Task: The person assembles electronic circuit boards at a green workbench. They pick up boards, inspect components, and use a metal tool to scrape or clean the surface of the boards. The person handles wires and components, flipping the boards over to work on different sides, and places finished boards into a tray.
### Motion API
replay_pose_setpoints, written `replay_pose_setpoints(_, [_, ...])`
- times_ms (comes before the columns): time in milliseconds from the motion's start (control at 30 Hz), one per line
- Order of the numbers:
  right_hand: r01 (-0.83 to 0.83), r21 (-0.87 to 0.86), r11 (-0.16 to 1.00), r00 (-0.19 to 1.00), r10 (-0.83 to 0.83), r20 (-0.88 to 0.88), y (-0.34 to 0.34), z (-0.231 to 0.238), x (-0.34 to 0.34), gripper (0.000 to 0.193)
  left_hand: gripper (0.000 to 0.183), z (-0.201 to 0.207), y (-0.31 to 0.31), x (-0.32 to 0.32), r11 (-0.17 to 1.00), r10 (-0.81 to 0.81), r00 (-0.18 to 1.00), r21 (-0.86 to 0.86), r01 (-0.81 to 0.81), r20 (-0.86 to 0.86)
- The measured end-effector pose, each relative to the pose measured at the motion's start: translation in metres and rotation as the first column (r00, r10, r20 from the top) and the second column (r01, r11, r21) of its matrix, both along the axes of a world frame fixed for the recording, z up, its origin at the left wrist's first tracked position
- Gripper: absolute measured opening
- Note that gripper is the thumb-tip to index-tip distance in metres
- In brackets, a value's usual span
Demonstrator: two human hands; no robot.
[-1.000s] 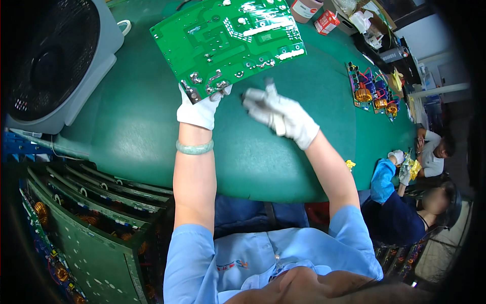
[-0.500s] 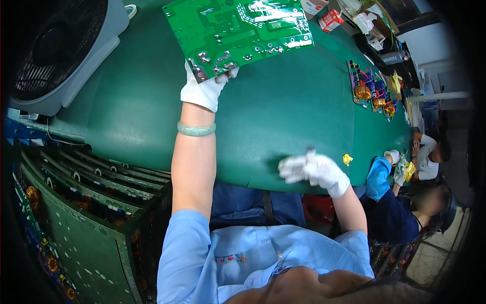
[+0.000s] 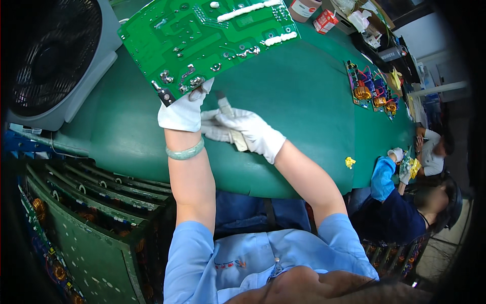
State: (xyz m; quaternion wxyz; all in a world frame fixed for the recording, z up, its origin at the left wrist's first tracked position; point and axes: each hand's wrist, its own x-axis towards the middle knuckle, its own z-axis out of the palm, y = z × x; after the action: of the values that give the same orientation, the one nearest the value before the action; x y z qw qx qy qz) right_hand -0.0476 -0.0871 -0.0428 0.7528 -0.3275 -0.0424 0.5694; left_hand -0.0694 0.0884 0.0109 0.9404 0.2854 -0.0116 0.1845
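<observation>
Nearest, at the lower edge, is the wearer's light blue shirt [image 3: 293,248], with both bare forearms reaching forward. To the lower left stands a dark green rack [image 3: 96,253] with circuit boards slotted inside it. A pale green bangle [image 3: 186,152] circles the left wrist.

Beyond it, over a green worktop [image 3: 298,101], are two hands in white gloves. The right hand [image 3: 248,130] has a narrow grip, its fingers wrapped around a slim pale tool [image 3: 225,106] whose far end is dark and blurred. The left hand [image 3: 185,111], just beside it, has its grip closed on the near corner of a large green circuit board [image 3: 197,55]. The board is directly ahead and slightly left, its soldered face turned to the viewer, with white strips of paste toward its far right; its top runs out of view. Whether it touches the worktop cannot be told.

A grey fan [image 3: 50,61] stands to the left. To the right lies a yellow scrap [image 3: 350,162], near a co-worker's blue sleeve [image 3: 383,180]. Farther off on the right are boards with copper coils [image 3: 362,93], then a red-and-white carton [image 3: 325,21].
</observation>
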Motion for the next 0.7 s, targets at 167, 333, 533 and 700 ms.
replay_pose_setpoints(167, [-0.204,-0.094,0.975,0.968,0.215,0.129,-0.032,-0.001,-0.019,0.047,0.026,-0.024,0.021,0.006,0.990,-0.061,0.996,-0.124,0.069,0.064])
replay_pose_setpoints(333, [-0.581,-0.354,0.732,0.682,0.676,0.279,-0.131,0.020,-0.053,0.046,0.038,-0.025,0.018,0.007,0.957,-0.135,0.991,-0.256,0.135,0.017])
replay_pose_setpoints(533, [-0.434,-0.492,0.755,0.666,0.637,0.389,-0.194,0.086,-0.006,0.046,0.042,-0.006,-0.009,0.011,0.983,-0.123,0.959,-0.164,0.082,-0.257])
replay_pose_setpoints(700, [0.726,0.004,0.688,0.464,-0.494,0.736,-0.209,0.056,0.057,0.036,0.040,0.026,-0.054,0.018,0.951,-0.281,0.836,-0.255,0.175,-0.471])
